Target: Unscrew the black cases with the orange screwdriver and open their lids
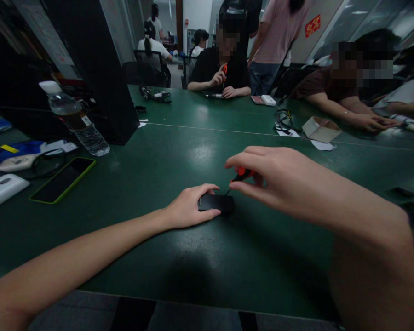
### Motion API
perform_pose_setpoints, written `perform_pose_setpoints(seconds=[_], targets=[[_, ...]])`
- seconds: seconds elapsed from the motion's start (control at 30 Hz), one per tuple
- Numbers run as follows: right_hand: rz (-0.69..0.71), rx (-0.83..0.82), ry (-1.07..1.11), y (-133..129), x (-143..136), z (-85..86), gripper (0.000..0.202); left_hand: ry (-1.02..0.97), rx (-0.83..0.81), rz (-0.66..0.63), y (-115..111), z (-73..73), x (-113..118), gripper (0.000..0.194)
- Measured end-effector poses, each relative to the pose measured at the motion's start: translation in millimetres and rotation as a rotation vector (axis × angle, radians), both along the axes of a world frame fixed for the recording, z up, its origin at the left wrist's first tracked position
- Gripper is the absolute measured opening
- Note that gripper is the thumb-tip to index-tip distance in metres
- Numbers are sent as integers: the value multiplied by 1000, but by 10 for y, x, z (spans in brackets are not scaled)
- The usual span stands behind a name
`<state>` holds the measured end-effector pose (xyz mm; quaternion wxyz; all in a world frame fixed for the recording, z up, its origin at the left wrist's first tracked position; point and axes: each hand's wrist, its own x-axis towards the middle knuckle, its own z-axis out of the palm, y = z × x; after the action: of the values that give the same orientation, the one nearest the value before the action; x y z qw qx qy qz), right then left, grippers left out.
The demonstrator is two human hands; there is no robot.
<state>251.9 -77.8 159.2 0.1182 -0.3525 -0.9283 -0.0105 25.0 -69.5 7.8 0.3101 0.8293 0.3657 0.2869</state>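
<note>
A small black box-shaped device [215, 203] lies on the green table [152, 170]. My left hand [189, 208] grips its left end, thumb along the near side and fingers along the far side. Above the device's right end, my right hand [258, 172] holds a screwdriver [242, 174] with a red and black handle. Its thin shaft slants down to the left, and the tip meets the top of the device near the far right corner. The palm side of my right hand is hidden, and the tip is too small to make out in detail.
On the left are a phone [64, 180] with a green edge, a white device [5, 189], cables and a tilted-looking water bottle [77, 122] beside a black cabinet. Across the table a person [217, 69] holds another red screwdriver. An open cardboard box [320, 128] stands at right.
</note>
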Motion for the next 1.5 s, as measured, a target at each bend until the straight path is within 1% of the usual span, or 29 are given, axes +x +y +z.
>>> perform_pose_setpoints(seconds=[0.07,0.17,0.23,0.3,0.37,0.43,0.5,0.57,0.63,0.77,0.83,0.9,1.03,1.1,1.2,1.37,1.5], targets=[[-10,22,8,0,2,6,31,4,1,-3,2,0,-5,58],[39,-4,22,1,7,8,43,12,-2,-11,12,7,-22,58],[27,-22,16,13,6,0,36,17,-4,-38,28,17,-44,58],[-19,-22,11,36,4,-12,27,22,1,-66,52,35,-74,58],[-42,-9,12,61,7,-23,25,45,5,-85,78,60,-109,55],[-5,-5,24,76,21,-29,28,70,12,-95,100,86,-141,47],[57,-9,49,76,36,-30,40,76,27,-105,112,106,-164,41],[85,-6,69,70,41,-31,43,61,40,-106,114,113,-175,40],[43,16,55,68,27,-37,36,53,46,-98,109,110,-179,41],[-120,73,-40,89,-29,-50,22,53,50,-74,97,97,-177,44],[-150,71,-61,89,-49,-36,17,47,55,-67,94,94,-178,44],[-108,40,-20,66,-60,2,12,45,61,-60,92,94,-180,46],[36,-19,135,-40,-81,97,11,56,71,-48,94,89,-184,47],[75,-47,144,-79,-95,113,11,51,82,-47,97,83,-185,47],[91,-73,106,-77,-119,79,9,48,99,-45,101,74,-184,46],[65,-72,78,-18,-171,4,8,69,129,-38,106,62,-182,46],[93,-95,82,-34,-195,6,7,9,160,-92,94,54,-165,44]])
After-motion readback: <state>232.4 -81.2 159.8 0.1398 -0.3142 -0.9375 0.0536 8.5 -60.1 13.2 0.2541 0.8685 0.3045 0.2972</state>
